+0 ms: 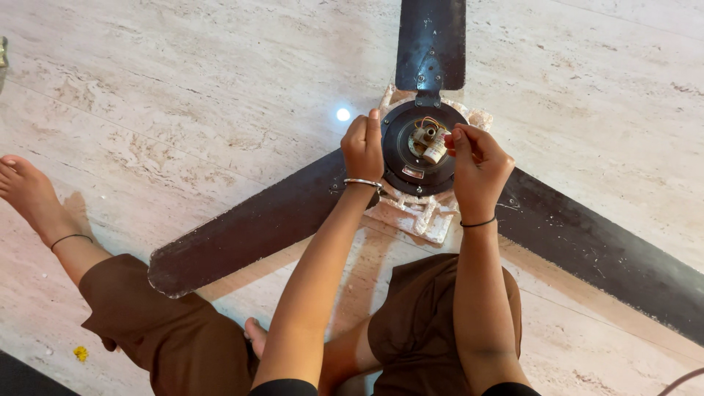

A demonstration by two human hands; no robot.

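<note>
Head view, looking straight down at a pale marble floor (183, 95) where a person sits cross-legged in brown trousers (176, 337). A dark ceiling fan (411, 158) lies flat on the floor just beyond the knees, toward the top edge, a little right of centre. Its round black hub (405, 163) rests on a white block (418, 216) that looks like packing foam. Three long dark blades spread from the hub: one (431, 44) runs to the top edge, one (249, 231) slants toward the lower left, and one (609, 253) slants toward the lower right corner.

Left hand (363, 147), with a metal bangle (363, 182) at the wrist, is curled shut on the left rim of the hub, fingers wrapped over the edge. Right hand (478, 165), with a thin black band (478, 222) at the wrist, is at the hub's right side, its fingertips pinched together at the open centre. There a small pale cylinder (435, 149) and thin orange wires (429, 122) show; the fingertips touch or nearly touch the cylinder, though I cannot tell whether they grip it or a wire.

A bare foot (26, 187) with a black anklet (70, 238) lies near the left edge. A small yellow scrap (81, 353) sits near the lower left corner.
</note>
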